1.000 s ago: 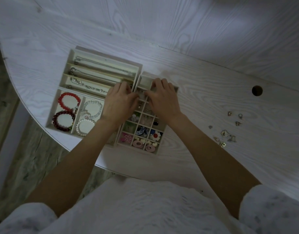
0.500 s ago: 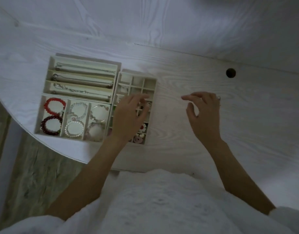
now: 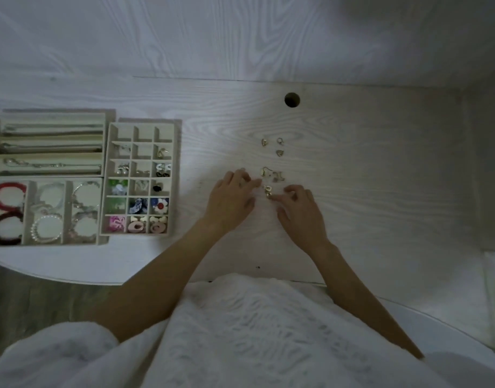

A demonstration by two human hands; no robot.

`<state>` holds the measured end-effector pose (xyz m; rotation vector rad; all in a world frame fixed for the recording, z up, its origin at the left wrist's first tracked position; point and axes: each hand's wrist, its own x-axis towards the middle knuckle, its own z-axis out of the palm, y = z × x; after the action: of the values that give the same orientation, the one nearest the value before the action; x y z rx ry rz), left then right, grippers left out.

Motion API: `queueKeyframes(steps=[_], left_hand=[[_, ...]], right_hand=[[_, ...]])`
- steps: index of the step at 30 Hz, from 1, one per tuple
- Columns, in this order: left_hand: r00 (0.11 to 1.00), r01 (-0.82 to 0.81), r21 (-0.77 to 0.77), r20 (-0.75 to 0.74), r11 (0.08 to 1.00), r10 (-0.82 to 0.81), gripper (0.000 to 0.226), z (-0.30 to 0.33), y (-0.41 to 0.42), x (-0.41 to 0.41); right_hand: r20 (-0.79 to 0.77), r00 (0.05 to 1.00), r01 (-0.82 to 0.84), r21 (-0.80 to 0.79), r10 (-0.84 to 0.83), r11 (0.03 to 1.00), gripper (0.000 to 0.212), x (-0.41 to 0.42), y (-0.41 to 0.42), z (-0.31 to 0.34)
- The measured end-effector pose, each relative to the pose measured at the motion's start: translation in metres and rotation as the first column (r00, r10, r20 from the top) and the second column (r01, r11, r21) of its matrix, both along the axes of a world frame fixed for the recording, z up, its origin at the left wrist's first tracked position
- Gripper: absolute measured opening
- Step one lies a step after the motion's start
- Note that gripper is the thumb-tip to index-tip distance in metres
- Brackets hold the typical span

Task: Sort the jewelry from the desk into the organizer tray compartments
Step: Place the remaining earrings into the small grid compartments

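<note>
- My left hand (image 3: 231,201) lies palm down on the counter (image 3: 366,191), forearm running back toward my white top (image 3: 240,331); its fingers (image 3: 247,182) are straight and loosely together, the tips reaching to a small gold earring (image 3: 267,191).
- My right hand (image 3: 300,212) comes in from the other side, knuckles up, its fingers (image 3: 292,191) curled down, the tips just beside that same earring; whether they actually pinch it I cannot tell.
- More loose gold pieces (image 3: 272,148) lie on the counter just beyond my hands: three small ones in a cluster farther back, a hook-shaped one and another nearer.
- No brand, label or writing is readable anywhere.
- The counter is pale wood with a strong wavy grain, a round cable hole (image 3: 292,99) behind the jewelry.
- Well to my left sits the small-grid tray (image 3: 108,175), cream walls, square cells holding earrings, flower shapes and pink rounds; the top row looks bare.
- Touching it, a larger tray (image 3: 44,177) holds chains in long slots and beaded bracelets, red, dark and pearl-like, in square cells.
</note>
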<state>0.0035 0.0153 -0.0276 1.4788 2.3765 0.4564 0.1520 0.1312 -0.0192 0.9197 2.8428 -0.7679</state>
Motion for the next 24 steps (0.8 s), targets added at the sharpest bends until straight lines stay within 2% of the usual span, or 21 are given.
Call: queueKeyframes(steps=[3, 5, 6, 8, 10, 11, 15, 21, 24], left_hand=[[0.999, -0.026, -0.022, -0.043, 0.999, 0.025, 0.046, -0.002, -0.012, 0.0], [0.997, -0.049, -0.03, -0.056, 0.998, 0.047, 0.046, -0.002, -0.018, -0.001], [0.997, -0.065, -0.031, -0.047, 0.997, 0.064, 0.045, -0.002, -0.02, -0.001], [0.994, -0.11, -0.021, -0.009, 0.994, 0.11, 0.039, -0.001, -0.02, -0.001], [0.983, -0.18, -0.013, 0.044, 0.984, 0.181, 0.031, 0.002, -0.015, -0.002], [0.975, -0.211, -0.018, 0.073, 0.977, 0.211, 0.027, 0.003, -0.011, -0.004], [0.952, -0.279, -0.03, 0.119, 0.96, 0.281, 0.022, 0.005, -0.002, -0.007], [0.942, -0.335, 0.063, 0.044, 0.94, 0.333, 0.027, 0.0, -0.004, -0.002], [0.927, -0.369, 0.04, 0.079, 0.928, 0.366, 0.031, 0.0, -0.001, -0.001]], right_hand=[[-0.143, 0.969, 0.185, -0.124, -0.202, 0.975, 0.016, -0.013, 0.016, 0.01], [-0.216, 0.951, 0.197, -0.133, -0.222, 0.971, 0.014, -0.031, 0.027, 0.017], [-0.199, 0.966, 0.153, -0.083, -0.167, 0.985, 0.016, -0.041, 0.032, 0.019], [-0.051, 0.999, -0.011, -0.002, 0.011, 1.0, 0.028, -0.06, 0.042, 0.017], [0.115, 0.984, -0.133, -0.011, 0.134, 0.991, 0.037, -0.074, 0.046, 0.012], [0.133, 0.98, -0.148, -0.018, 0.149, 0.989, 0.037, -0.078, 0.046, 0.009], [0.02, 0.997, -0.078, -0.036, 0.079, 0.996, 0.023, -0.083, 0.045, 0.004], [-0.122, 0.991, 0.03, -0.163, -0.051, 0.986, 0.018, -0.074, 0.043, 0.008], [-0.193, 0.973, 0.088, -0.185, -0.124, 0.979, 0.015, -0.068, 0.047, 0.011]])
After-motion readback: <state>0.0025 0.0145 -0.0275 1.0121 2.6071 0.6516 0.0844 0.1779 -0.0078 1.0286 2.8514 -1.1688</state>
